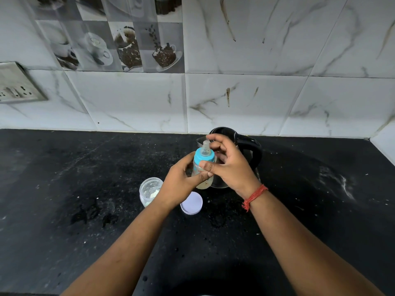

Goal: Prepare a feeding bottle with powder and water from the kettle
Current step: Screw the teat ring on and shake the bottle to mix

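A clear feeding bottle (203, 165) with a blue collar and a pale teat stands upright above the black counter, with whitish liquid in its lower part. My left hand (181, 182) grips the bottle's body from the left. My right hand (228, 163) is at the bottle's right side, thumb against the body just under the collar, fingers loosely curled above the teat. Behind the hands stands the black kettle (252, 150), mostly hidden. The open powder jar (149, 190) sits to the left of my left hand, with its white lid (191, 203) lying on the counter beside it.
The black counter (85, 189) carries scattered powder specks and wet spots. A white smear marks it at the right (342, 182). A marble-tiled wall (235, 99) runs along the back, with a socket plate (17, 84) at the left.
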`<state>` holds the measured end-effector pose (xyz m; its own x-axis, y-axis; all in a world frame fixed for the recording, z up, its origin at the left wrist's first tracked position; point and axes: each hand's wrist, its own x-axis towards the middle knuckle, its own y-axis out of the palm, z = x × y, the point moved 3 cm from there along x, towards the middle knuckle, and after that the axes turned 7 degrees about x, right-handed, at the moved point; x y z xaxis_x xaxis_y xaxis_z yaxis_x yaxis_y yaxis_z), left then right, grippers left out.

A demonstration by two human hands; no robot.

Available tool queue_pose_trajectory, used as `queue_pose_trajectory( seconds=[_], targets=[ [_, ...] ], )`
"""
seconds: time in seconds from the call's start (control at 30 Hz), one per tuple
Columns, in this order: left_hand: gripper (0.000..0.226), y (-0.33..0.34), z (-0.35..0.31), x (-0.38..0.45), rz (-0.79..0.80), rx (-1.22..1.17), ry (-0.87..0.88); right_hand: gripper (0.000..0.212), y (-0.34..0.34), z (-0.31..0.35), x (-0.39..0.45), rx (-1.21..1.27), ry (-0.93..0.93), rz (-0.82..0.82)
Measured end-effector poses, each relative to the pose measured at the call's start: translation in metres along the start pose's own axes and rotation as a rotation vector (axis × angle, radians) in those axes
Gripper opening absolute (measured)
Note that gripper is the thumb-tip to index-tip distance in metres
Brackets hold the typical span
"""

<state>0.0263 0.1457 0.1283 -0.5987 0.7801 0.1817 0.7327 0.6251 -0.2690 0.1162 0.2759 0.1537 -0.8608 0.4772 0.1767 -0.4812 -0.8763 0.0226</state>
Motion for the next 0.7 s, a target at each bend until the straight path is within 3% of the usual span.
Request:
queue_pose_trajectory(
  seconds=[0.17,0.27,0.37,0.5,0.6,0.7],
  targets=[
    [0.046,0.0,-0.005,0.0,0.271,-0.261,-0.093,0.064,-0.018,0.019,0.008,-0.015,0.103,0.424],
    [0.044,0.007,-0.006,0.0,0.383,-0.344,-0.122,0.057,-0.014,0.024,0.011,-0.047,0.08,0.572],
    [0.045,0.007,-0.009,0.002,0.354,-0.386,-0.144,0.037,-0.007,0.025,0.011,0.118,0.081,0.487],
    [0.044,0.005,-0.015,0.005,0.159,-0.069,-0.037,0.018,0.006,0.013,0.006,0.181,0.067,0.124],
    [0.04,0.01,-0.018,0.003,0.036,0.044,0.011,0.021,0.015,0.008,0.002,0.192,0.092,-0.123],
    [0.031,0.008,-0.018,0.002,0.118,-0.076,-0.011,0.024,0.009,0.016,0.003,0.142,0.082,0.025]
  ],
)
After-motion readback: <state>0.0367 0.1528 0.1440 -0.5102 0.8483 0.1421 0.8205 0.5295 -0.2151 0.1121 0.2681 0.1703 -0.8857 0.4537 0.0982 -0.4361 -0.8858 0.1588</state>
